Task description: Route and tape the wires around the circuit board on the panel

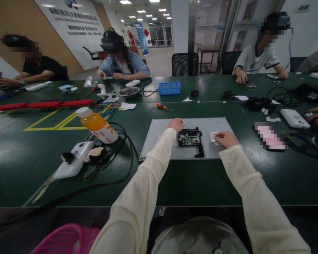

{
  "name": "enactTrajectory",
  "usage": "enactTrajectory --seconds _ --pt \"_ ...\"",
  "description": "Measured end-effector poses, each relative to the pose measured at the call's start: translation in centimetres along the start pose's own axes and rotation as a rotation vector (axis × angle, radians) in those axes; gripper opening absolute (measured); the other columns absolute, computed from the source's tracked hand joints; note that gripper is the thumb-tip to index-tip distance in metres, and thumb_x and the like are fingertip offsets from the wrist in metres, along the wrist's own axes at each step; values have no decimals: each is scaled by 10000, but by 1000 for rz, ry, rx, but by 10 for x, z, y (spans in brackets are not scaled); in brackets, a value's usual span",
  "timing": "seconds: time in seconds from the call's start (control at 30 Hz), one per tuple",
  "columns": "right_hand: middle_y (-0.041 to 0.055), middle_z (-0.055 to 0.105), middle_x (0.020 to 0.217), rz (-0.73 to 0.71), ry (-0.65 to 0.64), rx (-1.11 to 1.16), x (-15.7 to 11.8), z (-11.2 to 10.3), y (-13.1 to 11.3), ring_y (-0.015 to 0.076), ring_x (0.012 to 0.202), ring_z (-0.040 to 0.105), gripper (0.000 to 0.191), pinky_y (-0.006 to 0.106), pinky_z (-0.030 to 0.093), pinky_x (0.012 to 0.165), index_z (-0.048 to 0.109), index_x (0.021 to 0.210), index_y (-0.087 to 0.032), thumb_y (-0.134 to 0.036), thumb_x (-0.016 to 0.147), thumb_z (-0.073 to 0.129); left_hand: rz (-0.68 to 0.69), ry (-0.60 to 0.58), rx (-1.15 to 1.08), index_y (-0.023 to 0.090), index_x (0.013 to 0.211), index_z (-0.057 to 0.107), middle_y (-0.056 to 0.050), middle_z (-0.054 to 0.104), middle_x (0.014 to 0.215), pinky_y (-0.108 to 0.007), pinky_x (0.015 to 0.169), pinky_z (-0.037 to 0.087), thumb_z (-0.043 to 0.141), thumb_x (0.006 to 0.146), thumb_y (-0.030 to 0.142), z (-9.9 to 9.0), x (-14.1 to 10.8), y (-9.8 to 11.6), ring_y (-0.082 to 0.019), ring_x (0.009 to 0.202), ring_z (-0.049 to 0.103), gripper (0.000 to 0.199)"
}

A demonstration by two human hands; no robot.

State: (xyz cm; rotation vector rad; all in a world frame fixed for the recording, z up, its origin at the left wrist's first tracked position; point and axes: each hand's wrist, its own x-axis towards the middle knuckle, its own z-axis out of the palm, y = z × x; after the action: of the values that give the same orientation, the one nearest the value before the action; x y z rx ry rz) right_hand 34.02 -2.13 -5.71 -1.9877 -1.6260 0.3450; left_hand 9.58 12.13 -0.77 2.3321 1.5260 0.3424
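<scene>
A pale grey panel (pixel 159 135) lies flat on the table in front of me. On its middle sits a green circuit board (pixel 190 138) in a black frame, with a black arm reaching toward the panel's near edge. My left hand (pixel 176 125) is at the upper left corner of the frame, fingers bent together; whether they grip anything is hidden. To the right of the board, my right hand (pixel 227 139) pinches a small white piece (pixel 214 137) just above or on the panel.
An orange drink bottle (pixel 97 125), a white power bank (pixel 74 160) and looped black cables stand left. Beyond the panel are an orange-handled screwdriver (pixel 161 106), a blue bin (pixel 169 88) and a metal bowl (pixel 129 92). A pink-screened phone (pixel 270 136) lies right. Several people sit around the table.
</scene>
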Motion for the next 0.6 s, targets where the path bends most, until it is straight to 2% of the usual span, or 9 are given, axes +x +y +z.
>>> enactTrajectory --seconds 0.17,0.3,0.47,0.6 --pt "62 644 786 4 28 -77 -1 -1 7 158 716 593 157 261 443 698 681 763 -157 -278 745 583 -9 -67 -20 152 882 700 -56 694 887 -244 775 469 691 635 216 8 16 -3 -187 834 624 255" --pt "87 595 920 15 104 -98 -1 6 7 166 786 581 194 290 443 797 650 889 -146 -258 752 570 -6 -107 -63 158 799 715 -25 696 777 -231 735 476 696 608 191 11 21 -5 -168 757 630 195" --pt "110 564 1010 -38 159 -111 -2 10 4 214 949 544 272 330 414 879 617 1019 -151 -247 777 535 26 -94 -146 148 802 728 -17 700 734 -231 742 476 654 638 156 10 19 -9 -146 719 631 180" --pt "128 553 1066 -67 179 -144 -3 9 2 240 1003 514 313 354 402 896 606 1075 -147 -238 789 517 28 -68 -206 141 779 729 -15 705 725 -215 740 479 634 638 128 11 20 -14 -133 725 636 171"
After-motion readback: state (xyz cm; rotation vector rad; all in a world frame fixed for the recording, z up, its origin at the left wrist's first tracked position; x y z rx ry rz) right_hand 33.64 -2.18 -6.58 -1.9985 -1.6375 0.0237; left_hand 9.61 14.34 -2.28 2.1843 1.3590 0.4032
